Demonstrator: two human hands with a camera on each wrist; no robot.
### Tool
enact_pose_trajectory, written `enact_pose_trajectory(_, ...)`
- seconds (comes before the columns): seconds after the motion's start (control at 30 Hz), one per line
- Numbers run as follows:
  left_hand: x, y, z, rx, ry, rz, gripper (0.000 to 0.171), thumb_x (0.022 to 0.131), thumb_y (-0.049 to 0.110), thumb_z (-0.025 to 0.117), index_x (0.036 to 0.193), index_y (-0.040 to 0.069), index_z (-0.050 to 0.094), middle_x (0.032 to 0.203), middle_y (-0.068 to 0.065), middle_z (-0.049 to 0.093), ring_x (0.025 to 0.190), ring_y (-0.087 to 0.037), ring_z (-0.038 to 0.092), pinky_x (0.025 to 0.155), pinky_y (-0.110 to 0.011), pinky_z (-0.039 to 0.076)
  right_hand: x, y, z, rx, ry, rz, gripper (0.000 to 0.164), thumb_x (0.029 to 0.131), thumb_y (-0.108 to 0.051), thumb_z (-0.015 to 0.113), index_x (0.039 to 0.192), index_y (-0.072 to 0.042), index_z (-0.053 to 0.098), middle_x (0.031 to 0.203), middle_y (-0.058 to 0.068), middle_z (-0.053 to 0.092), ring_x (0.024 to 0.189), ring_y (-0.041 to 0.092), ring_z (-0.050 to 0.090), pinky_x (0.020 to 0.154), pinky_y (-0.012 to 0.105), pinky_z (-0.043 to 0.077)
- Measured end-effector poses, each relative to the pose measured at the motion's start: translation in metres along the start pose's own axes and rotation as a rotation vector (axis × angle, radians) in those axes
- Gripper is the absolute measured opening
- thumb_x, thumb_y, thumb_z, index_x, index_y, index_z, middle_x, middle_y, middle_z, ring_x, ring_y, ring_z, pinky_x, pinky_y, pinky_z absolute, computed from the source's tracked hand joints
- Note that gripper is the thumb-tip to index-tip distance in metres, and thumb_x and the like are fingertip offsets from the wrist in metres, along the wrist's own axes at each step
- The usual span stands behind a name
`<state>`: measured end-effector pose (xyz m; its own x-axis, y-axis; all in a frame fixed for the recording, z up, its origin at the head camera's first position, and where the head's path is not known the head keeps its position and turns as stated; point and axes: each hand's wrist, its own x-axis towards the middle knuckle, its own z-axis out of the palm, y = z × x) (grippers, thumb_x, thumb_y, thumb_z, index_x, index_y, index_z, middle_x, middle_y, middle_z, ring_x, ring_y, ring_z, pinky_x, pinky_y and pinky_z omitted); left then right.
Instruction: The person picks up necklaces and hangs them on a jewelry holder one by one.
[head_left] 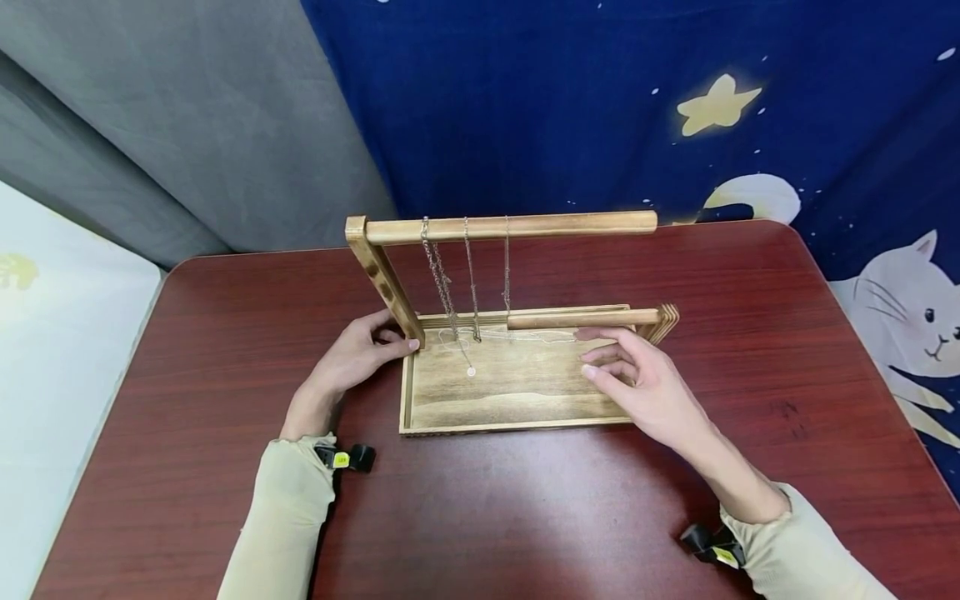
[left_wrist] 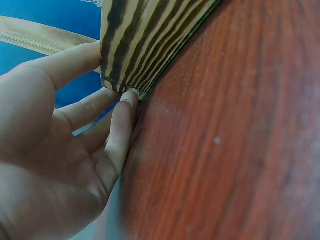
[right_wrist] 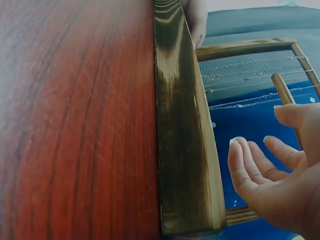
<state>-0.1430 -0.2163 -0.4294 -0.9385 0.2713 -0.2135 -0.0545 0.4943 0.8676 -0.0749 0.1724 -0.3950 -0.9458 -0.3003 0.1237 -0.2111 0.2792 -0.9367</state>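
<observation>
A wooden jewelry stand (head_left: 517,429) has a shallow tray base, a tall left post and two bars. Several thin chain necklaces (head_left: 472,267) hang from its upper bar (head_left: 577,225); one carries a small round pendant (head_left: 471,372). My left hand (head_left: 352,354) grips the stand's rear left corner, thumb by the foot of the post (head_left: 390,292). In the left wrist view its fingertips touch the striped wood (left_wrist: 145,40). Over the tray's right side, my right hand (head_left: 637,379) hovers beside the lower bar (head_left: 581,318), fingers loosely bent. The right wrist view shows nothing in that hand (right_wrist: 280,175).
The stand rests on a dark red wooden table (head_left: 487,517). Behind the table hang a grey curtain (head_left: 187,108) and a blue curtain (head_left: 525,100) with stars and a cat. Each wrist wears a black strap device, one on the left (head_left: 362,457) and one on the right (head_left: 699,542).
</observation>
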Motion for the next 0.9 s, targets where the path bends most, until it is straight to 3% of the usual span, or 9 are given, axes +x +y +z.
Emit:
enact_pose_trajectory(0.23,0.001,0.001,0.000,0.003,-0.007,-0.021,0.050,0.091,0.026,0.074,0.135,0.009,0.058,0.093,-0.010,0.072,0.088,-0.018,0.065,0.082,-0.024,0.044,0.004,0.000,0.007,-0.095,0.003,0.016,0.039,0.094,-0.007,0.069,0.131,-0.008,0.059,0.117,0.016,0.065,0.095,0.023,0.067,0.078,0.024,0.053)
enact_pose_trajectory(0.47,0.002,0.003,0.000,0.007,-0.014,-0.013,0.053,0.092,0.026,0.074,0.138,0.008,0.056,0.094,-0.011,0.071,0.088,-0.018,0.065,0.082,-0.024,0.044,0.014,-0.002,0.008,-0.252,0.008,0.097,0.032,0.093,-0.012,0.071,0.121,-0.001,0.062,0.107,0.011,0.070,0.088,0.023,0.071,0.067,0.027,0.052)
enact_pose_trajectory(0.9,-0.003,0.002,0.000,0.004,-0.010,0.011,0.049,0.092,0.023,0.073,0.136,0.007,0.057,0.094,-0.011,0.072,0.087,-0.017,0.065,0.080,-0.023,0.045,0.026,-0.001,0.013,-0.334,-0.025,0.174,0.027,0.095,-0.024,0.069,0.113,-0.005,0.066,0.105,0.005,0.071,0.091,0.021,0.071,0.067,0.030,0.050)
